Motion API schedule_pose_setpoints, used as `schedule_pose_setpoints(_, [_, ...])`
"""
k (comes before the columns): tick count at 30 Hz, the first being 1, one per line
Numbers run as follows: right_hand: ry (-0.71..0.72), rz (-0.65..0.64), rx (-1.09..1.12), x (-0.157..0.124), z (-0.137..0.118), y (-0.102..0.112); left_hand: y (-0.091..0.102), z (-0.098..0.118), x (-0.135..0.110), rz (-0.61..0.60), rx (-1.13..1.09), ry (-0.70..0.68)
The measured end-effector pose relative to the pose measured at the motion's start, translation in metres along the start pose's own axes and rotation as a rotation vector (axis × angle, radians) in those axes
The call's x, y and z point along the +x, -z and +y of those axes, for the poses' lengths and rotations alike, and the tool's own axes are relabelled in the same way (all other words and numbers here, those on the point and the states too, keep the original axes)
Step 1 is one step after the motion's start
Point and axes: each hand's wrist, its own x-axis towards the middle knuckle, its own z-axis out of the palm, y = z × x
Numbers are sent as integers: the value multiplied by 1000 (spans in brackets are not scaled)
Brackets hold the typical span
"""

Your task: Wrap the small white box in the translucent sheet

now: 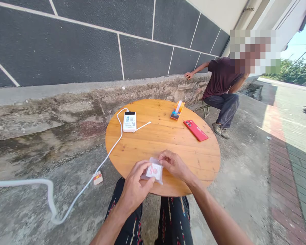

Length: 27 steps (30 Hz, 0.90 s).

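A small clear packet (154, 171) is pinched between the fingers of the left hand (134, 188) and the right hand (173, 165), just above the near edge of the round wooden table (168, 143). Beyond the fingers, a white power bank (129, 121), a red phone (195, 130) and a colourful pack (177, 110) are laid out.

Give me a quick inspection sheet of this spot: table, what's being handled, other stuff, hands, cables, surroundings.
Surface: round wooden table, outdoors on concrete.
Job's things: small clear packet with a white, red-printed item inside, at the near edge.
Clutter: white power bank, red phone, orange card pack.
Hands: left hand and right hand both pinch the packet.
Cables: white cable runs from the power bank down to the ground.
Surroundings: dark tiled wall; a seated person beyond the table.
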Motion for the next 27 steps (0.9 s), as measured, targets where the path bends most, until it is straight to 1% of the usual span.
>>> schedule_pose_setpoints(4, [46,6,46,-4,-8,1,4,2,2,-47,21,19])
schedule_pose_setpoints(7, [92,11,47,-6,-12,2,9,2,7,-91,65,-4])
schedule_pose_setpoints(10, [114,6,46,-6,-14,3,16,4,16,-167,87,-37])
schedule_pose_setpoints(13, [116,-18,41,-8,-17,4,21,6,25,-239,64,-67])
schedule_pose_setpoints(16, [110,-34,38,-10,-19,6,22,8,29,-271,12,-34])
schedule_pose_setpoints(18, [54,-22,61,-12,-17,7,21,7,29,-279,-21,-3])
schedule_pose_setpoints(22, [-178,64,104,-10,-5,12,20,6,28,-267,-38,18])
schedule_pose_setpoints(24, [-259,50,41,-7,0,14,20,6,28,-263,-29,19])
schedule_pose_setpoints(27, [-288,-20,-88,3,2,15,21,6,28,-267,-21,12])
